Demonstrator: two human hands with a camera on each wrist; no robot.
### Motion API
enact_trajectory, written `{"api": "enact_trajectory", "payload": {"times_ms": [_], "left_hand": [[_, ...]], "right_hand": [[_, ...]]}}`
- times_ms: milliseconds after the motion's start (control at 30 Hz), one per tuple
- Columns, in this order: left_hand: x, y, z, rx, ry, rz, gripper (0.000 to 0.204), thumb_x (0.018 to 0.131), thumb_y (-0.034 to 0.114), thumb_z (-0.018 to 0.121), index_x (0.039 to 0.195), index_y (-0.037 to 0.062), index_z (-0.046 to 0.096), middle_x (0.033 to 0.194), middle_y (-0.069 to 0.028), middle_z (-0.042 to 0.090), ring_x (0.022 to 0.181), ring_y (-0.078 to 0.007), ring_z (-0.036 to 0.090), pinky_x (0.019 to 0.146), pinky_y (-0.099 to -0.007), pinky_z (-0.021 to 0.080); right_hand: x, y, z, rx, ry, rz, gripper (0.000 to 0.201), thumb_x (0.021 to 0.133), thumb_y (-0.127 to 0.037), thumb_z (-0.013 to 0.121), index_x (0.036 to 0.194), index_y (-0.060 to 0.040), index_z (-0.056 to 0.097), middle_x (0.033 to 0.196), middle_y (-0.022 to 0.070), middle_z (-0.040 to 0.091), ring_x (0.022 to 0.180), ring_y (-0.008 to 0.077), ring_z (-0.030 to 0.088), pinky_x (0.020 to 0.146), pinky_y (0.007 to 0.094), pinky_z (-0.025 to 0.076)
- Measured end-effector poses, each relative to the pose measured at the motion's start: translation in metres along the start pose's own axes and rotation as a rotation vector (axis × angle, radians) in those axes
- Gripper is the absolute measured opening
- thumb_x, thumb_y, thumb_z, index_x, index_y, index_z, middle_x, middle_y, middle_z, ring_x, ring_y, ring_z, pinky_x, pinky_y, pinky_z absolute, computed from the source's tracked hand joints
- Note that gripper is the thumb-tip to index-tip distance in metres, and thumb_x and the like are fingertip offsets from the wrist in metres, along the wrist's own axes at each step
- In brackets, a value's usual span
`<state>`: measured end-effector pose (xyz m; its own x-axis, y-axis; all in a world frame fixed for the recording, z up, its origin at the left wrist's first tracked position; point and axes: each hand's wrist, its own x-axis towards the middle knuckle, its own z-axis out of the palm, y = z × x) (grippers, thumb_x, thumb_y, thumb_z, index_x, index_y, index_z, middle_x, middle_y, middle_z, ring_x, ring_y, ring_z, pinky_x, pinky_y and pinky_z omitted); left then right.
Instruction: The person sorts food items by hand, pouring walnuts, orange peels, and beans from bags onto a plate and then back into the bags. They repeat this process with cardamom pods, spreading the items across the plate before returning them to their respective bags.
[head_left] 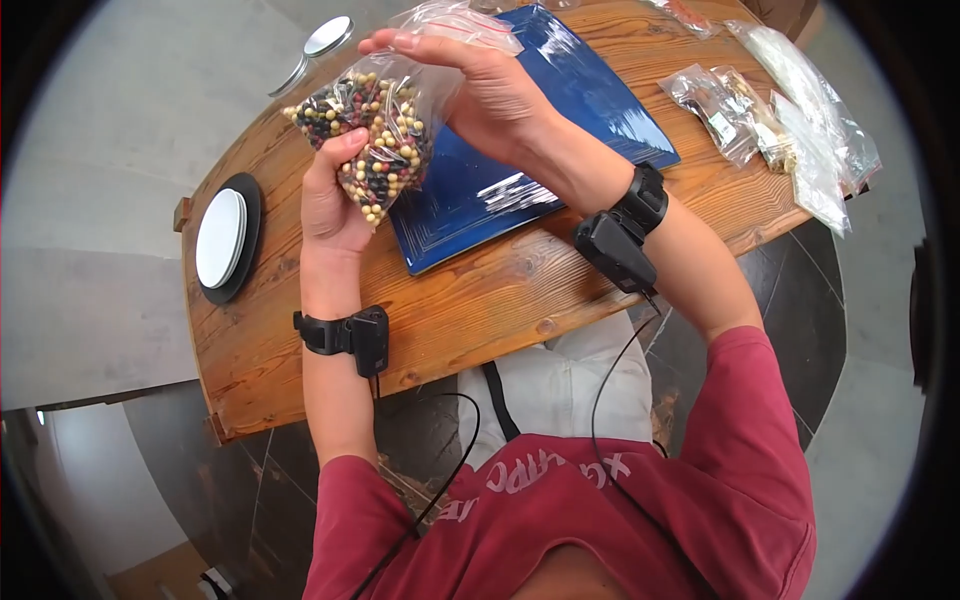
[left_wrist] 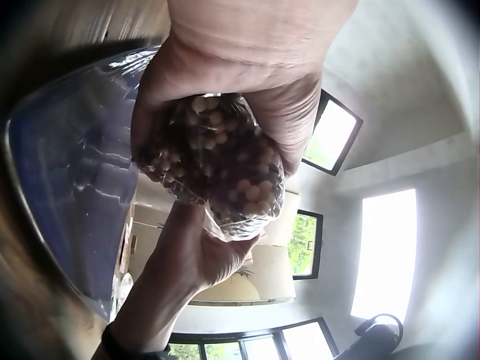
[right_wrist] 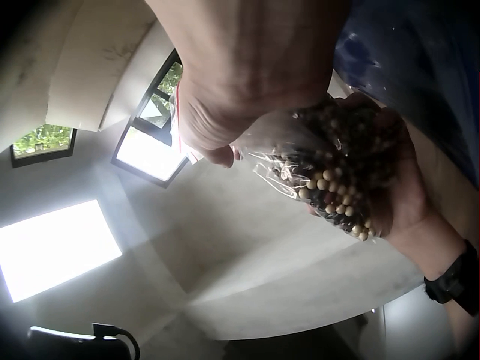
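A clear bag of small round beads (head_left: 385, 150), cream, black and dark red, is held up above the table's left part. The left hand (head_left: 335, 195) grips its lower part, thumb across the front. At the bag's upper end is the right hand (head_left: 480, 95), its thumb along the top edge; its other fingertips are partly hidden. In the left wrist view the left hand (left_wrist: 232, 82) wraps round the beads (left_wrist: 232, 161), with the right hand (left_wrist: 202, 255) beyond. The right wrist view shows the right hand (right_wrist: 247, 82) at the loose plastic above the beads (right_wrist: 330, 195).
A blue rectangular tray (head_left: 450, 225) lies under the hands on the wooden table (head_left: 480, 310). White round plates (head_left: 221, 238) on a black one sit at the left edge. Several plastic bags (head_left: 715, 110) lie at the right. A round lid (head_left: 328, 36) is at the far left.
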<state>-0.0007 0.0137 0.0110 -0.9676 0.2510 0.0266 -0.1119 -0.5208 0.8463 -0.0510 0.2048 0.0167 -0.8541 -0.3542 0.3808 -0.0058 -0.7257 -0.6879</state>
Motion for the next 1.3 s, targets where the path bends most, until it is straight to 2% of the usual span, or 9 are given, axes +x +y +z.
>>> {"api": "enact_trajectory", "payload": {"times_ms": [100, 567, 867, 967, 1000, 1100, 1133, 1233, 1300], "left_hand": [[0.0, 0.002, 0.001, 0.008, 0.051, 0.019, 0.046, 0.09, 0.013, 0.065, 0.13, -0.0056, 0.056, 0.115, -0.0183, 0.071, 0.098, -0.0253, 0.074, 0.086, -0.0383, 0.064], [-0.005, 0.009, -0.019, 0.174, 0.156, 0.126, 0.04, 0.088, 0.008, 0.066, 0.126, 0.0025, 0.055, 0.112, -0.0118, 0.068, 0.095, -0.0205, 0.073, 0.082, -0.0329, 0.065], [-0.001, -0.007, -0.022, 0.148, 0.205, 0.091, 0.042, 0.085, 0.008, 0.07, 0.125, 0.004, 0.056, 0.113, -0.0112, 0.069, 0.099, -0.0191, 0.072, 0.085, -0.0343, 0.064], [0.001, -0.005, -0.022, 0.159, 0.193, 0.091, 0.042, 0.085, 0.008, 0.07, 0.125, 0.004, 0.056, 0.113, -0.0112, 0.068, 0.099, -0.0193, 0.072, 0.085, -0.0343, 0.064], [0.001, -0.005, -0.022, 0.164, 0.191, 0.092, 0.042, 0.086, 0.008, 0.07, 0.125, 0.004, 0.056, 0.113, -0.0112, 0.068, 0.098, -0.0194, 0.072, 0.085, -0.0343, 0.064], [0.005, -0.006, -0.028, 0.171, 0.223, 0.051, 0.041, 0.086, 0.008, 0.069, 0.125, 0.0041, 0.055, 0.113, -0.0112, 0.068, 0.098, -0.0195, 0.072, 0.085, -0.0339, 0.064], [0.006, -0.004, -0.029, 0.149, 0.196, 0.03, 0.04, 0.086, 0.008, 0.069, 0.124, 0.0043, 0.056, 0.112, -0.0108, 0.068, 0.098, -0.0196, 0.072, 0.084, -0.0345, 0.064], [0.006, -0.002, -0.029, 0.158, 0.189, 0.005, 0.039, 0.086, 0.008, 0.068, 0.123, 0.0039, 0.056, 0.11, -0.0106, 0.068, 0.097, -0.02, 0.072, 0.083, -0.0361, 0.064], [0.005, -0.002, -0.027, 0.207, 0.206, 0.036, 0.04, 0.085, 0.008, 0.071, 0.122, 0.0035, 0.056, 0.109, -0.0106, 0.068, 0.096, -0.0201, 0.072, 0.081, -0.0365, 0.064]], "right_hand": [[0.013, 0.004, -0.011, 0.075, -0.07, -0.179, 0.005, 0.095, -0.007, 0.072, 0.095, -0.006, 0.067, 0.092, 0.0013, 0.066, 0.093, 0.0113, 0.065, 0.085, 0.0289, 0.052], [0.004, -0.013, -0.049, -0.585, -0.227, 0.229, 0.047, 0.091, -0.014, 0.077, 0.134, -0.0012, 0.062, 0.126, 0.0119, 0.069, 0.117, 0.0227, 0.066, 0.097, 0.0384, 0.056], [0.008, -0.034, -0.076, 0.044, -0.291, 0.533, 0.078, 0.093, -0.049, 0.067, 0.145, 0.0059, 0.05, 0.147, 0.0217, 0.055, 0.13, 0.0326, 0.06, 0.109, 0.0536, 0.049], [0.016, -0.036, -0.069, -0.061, 0.062, 0.619, 0.085, 0.087, -0.05, 0.074, 0.148, 0.0033, 0.048, 0.148, 0.0217, 0.055, 0.132, 0.0348, 0.058, 0.112, 0.0524, 0.045], [0.019, -0.041, -0.064, 0.032, -0.059, 0.665, 0.043, 0.097, -0.039, 0.071, 0.117, -0.0005, 0.067, 0.1, 0.0067, 0.071, 0.093, 0.0196, 0.069, 0.088, 0.0315, 0.057], [0.02, -0.041, -0.068, -0.143, -0.004, 0.662, 0.052, 0.1, -0.051, 0.061, 0.111, -0.0017, 0.07, 0.097, 0.007, 0.072, 0.088, 0.0197, 0.069, 0.081, 0.0317, 0.057], [0.025, -0.043, -0.073, 0.166, -0.346, 0.71, 0.046, 0.099, -0.048, 0.064, 0.111, -0.0048, 0.071, 0.097, 0.0051, 0.072, 0.084, 0.0156, 0.068, 0.075, 0.0299, 0.054], [0.017, -0.048, -0.07, -0.503, 0.065, 0.561, 0.044, 0.099, -0.049, 0.065, 0.112, -0.008, 0.071, 0.099, 0.0033, 0.072, 0.086, 0.0103, 0.066, 0.074, 0.0271, 0.05], [0.019, -0.056, -0.064, -0.965, -0.077, 0.419, 0.063, 0.092, -0.057, 0.069, 0.122, -0.0016, 0.068, 0.114, 0.0127, 0.071, 0.107, 0.0233, 0.066, 0.093, 0.0347, 0.051]]}}
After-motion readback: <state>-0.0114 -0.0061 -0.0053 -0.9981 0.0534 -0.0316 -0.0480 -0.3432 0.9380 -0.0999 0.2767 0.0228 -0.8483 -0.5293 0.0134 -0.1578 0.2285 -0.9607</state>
